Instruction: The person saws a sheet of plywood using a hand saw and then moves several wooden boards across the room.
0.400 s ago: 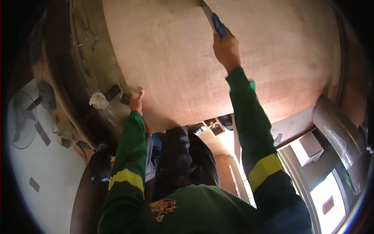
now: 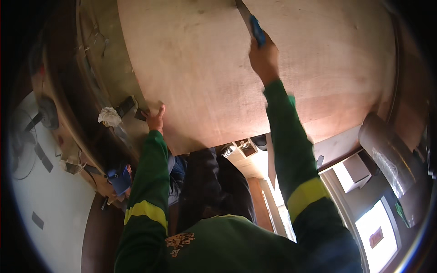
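Observation:
A large plywood sheet (image 2: 205,77) lies before me. My right hand (image 2: 265,57) is closed around the blue handle of a hand saw (image 2: 256,32), whose thin blade slants up and left past the top of the picture. Whether its teeth are in the wood cannot be made out. My left hand (image 2: 155,119) grips the sheet at its left edge near the close corner, thumb on top; some fingers are hidden. Beside its fingertips is a small dark block (image 2: 140,114).
Left of the sheet lie a crumpled white wad (image 2: 109,117) and a dark block (image 2: 125,106). A person in a blue cap (image 2: 119,181) is low at the left, near a fan (image 2: 25,132). A plastic-wrapped roll (image 2: 387,152) stands right. Below the sheet is a small compartmented box (image 2: 246,148).
The saw and my right hand have shifted slightly downward. My left hand stays at the sheet's edge. The person at the left has moved, showing more of the blue cap.

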Demonstrator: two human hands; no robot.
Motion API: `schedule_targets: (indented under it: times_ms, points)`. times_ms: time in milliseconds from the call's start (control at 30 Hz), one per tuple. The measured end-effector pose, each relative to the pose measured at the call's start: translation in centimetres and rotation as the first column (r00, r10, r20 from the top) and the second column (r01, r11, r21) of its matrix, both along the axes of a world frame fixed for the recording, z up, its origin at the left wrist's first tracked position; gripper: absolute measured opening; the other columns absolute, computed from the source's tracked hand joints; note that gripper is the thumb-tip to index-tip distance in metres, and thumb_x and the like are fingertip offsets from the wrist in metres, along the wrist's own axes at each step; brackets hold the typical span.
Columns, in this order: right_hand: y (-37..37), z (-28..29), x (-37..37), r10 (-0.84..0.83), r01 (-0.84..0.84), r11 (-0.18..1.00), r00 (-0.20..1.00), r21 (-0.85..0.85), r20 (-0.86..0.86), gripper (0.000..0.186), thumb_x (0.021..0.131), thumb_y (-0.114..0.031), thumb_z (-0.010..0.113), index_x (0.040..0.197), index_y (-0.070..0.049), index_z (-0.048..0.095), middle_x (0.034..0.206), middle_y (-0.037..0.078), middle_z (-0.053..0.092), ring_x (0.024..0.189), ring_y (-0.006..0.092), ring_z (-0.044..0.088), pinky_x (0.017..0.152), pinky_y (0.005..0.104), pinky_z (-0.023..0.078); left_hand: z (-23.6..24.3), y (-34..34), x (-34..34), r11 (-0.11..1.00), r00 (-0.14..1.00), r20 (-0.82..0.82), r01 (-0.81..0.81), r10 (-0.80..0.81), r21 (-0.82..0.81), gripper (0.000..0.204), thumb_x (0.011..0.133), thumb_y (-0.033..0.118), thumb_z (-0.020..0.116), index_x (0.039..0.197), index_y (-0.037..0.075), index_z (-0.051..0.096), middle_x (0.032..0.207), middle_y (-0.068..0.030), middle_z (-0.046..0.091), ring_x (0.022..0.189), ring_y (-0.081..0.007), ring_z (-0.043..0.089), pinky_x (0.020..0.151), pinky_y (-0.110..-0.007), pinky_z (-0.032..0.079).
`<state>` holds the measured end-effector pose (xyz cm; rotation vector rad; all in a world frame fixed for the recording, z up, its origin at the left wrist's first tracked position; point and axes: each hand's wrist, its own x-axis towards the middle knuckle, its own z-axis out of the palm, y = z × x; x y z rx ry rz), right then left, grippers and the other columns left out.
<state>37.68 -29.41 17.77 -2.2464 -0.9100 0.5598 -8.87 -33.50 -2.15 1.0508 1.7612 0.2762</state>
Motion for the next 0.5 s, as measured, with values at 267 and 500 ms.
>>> schedule_targets:
  times_ms: [267,500]
  points:
    - [-5.6,8.4,-4.0,0.021,-0.029,0.996,0.996,-0.09,-0.092,0.034,0.098,-0.016,0.06,0.127,0.002,0.061,0.088,0.025,0.07,0.077,0.0372,0.071,0.069,0.0441,0.054,0.1,1.0,-4.5,0.964,0.954,-0.143,0.26,-0.264,-0.049,0.11,0.079,0.074,0.068,0.151,-0.003,0.04,0.161,-0.0237,0.033,0.155,-0.0372,0.013,0.128,-0.05,0.004]
    - [-4.3,6.0,-3.4,-0.018,0.007,0.994,0.995,-0.112,-0.099,0.034,0.098,-0.015,0.06,0.129,0.0,0.061,0.091,0.023,0.071,0.083,0.0362,0.073,0.072,0.0435,0.056,-0.7,0.9,-3.5,0.953,0.944,-0.172,0.295,-0.28,0.067,0.107,0.082,0.074,0.065,0.15,-0.005,0.041,0.16,-0.0235,0.035,0.154,-0.037,0.015,0.127,-0.051,-0.001]
